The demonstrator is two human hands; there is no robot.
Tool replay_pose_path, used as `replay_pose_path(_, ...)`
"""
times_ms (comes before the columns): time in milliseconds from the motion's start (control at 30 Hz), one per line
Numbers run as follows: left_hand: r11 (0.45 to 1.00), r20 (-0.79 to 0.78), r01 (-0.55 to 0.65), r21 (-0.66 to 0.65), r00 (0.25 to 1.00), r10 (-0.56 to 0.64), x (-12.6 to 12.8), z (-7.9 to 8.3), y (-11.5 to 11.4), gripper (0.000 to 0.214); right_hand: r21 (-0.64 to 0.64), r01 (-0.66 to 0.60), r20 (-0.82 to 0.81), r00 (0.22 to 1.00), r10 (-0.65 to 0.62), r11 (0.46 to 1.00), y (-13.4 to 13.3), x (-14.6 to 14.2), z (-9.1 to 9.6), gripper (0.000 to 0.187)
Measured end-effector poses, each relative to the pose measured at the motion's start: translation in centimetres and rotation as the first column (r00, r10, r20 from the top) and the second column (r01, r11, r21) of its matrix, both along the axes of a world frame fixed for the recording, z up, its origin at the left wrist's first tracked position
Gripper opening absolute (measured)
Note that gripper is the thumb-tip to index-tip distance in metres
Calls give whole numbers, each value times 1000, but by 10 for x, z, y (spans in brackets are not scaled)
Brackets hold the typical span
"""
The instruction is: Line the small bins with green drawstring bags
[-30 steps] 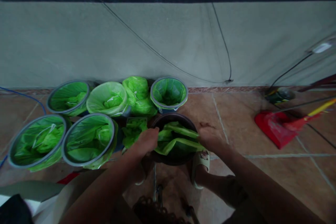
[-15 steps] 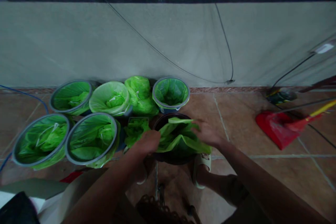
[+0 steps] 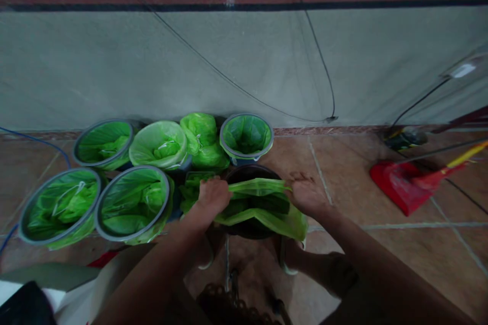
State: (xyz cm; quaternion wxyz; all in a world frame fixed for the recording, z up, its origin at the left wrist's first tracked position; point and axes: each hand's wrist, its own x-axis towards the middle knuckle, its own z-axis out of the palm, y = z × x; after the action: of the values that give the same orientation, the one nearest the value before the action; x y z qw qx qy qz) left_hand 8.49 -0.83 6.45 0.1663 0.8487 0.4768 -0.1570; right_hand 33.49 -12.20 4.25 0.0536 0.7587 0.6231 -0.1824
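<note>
A dark round bin (image 3: 249, 172) stands on the tiled floor in front of me. A green plastic bag (image 3: 263, 210) lies across its mouth. My left hand (image 3: 212, 195) grips the bag's far edge on the left. My right hand (image 3: 305, 194) grips the same edge on the right, and the edge is stretched taut between the two hands. The bag's near edge hangs over the bin's front rim.
Several grey-rimmed bins lined with green bags (image 3: 131, 203) stand at the left along the wall, with a tied green bag (image 3: 202, 139) among them. A red dustpan (image 3: 400, 185) lies at the right. Cables hang on the wall (image 3: 244, 61).
Both hands have moved from the bin's near sides to the bag's far edge and pulled it out straight between them; the bag's mouth is wider than before.
</note>
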Motion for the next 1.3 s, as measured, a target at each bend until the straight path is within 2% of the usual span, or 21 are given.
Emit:
replay_pose_path(67, 995, 2, 76, 58, 997, -77, 9, -1, -2, 27, 52, -66, -33, 997, 68, 996, 7, -5, -5, 24)
replay_pose_path(133, 989, 58, 113, 91, 991, -119, 16, -8, -3, 32, 50, -105, -62, 992, 108, 993, 11, -8, -15, 24)
replay_pose_path(267, 995, 79, 71, 75, 994, -77, 24, -30, -4, 52, 27, -84, -73, 994, 86, 996, 12, -13, -32, 27)
replay_pose_path(333, 998, 46, 44, 43, 998, -46, 25, -39, -3, 50, 53, -46, -104, 993, 51, 998, 13, -15, -31, 28)
replay_pose_path(400, 1000, 30, 24, 13, 999, -25, 26, -43, 0, 37, 100, 10, -160, 987, 6, 995, 15, -15, -25, 29)
replay_pose_path(500, 1000, 82, -6, 5, 997, 6, 27, -41, 5, 25, 128, 97, -220, 973, -67, 987, 17, -14, -11, 30)
replay_pose_path(567, 999, 170, -15, 35, 985, 9, 29, -36, 7, 23, 149, 151, -199, 973, -120, 977, 18, -15, -3, 29)
replay_pose_path(633, 997, 275, -7, 75, 961, -14, 31, -31, 7, 21, 236, 178, -169, 976, -140, 955, 20, -17, 4, 32)
replay_pose_path(733, 992, 396, 50, 117, 914, -92, 34, -23, 2, 17, 411, 110, -199, 980, -29, 905, 23, -21, 8, 47)
replay_pose_path(800, 985, 423, 88, 150, 894, -144, 36, -18, -2, 17, 457, 40, -232, 970, 76, 888, 26, -22, 10, 40)
replay_pose_path(900, 969, 367, 119, 217, 910, -194, 37, -11, -8, 17, 487, 18, -282, 949, 138, 873, 30, -22, 13, 26)
replay_pose_path(1033, 972, 189, 126, 198, 968, -165, 34, -8, -10, 21, 537, 123, -409, 903, 130, 834, 30, -23, 18, 25)
replay_pose_path(1133, 977, 105, 118, 177, 985, -138, 31, -9, -9, 26, 515, 197, -454, 888, 70, 834, 29, -23, 18, 25)
replay_pose_path(1233, 968, 145, 113, 225, 978, -148, 30, -9, -10, 26, 499, 189, -422, 905, 47, 846, 29, -25, 15, 26)
replay_pose_path(1300, 957, 221, 106, 270, 961, -169, 32, -7, -11, 47, 494, 153, -386, 921, 58, 856, 29, -29, 13, 26)
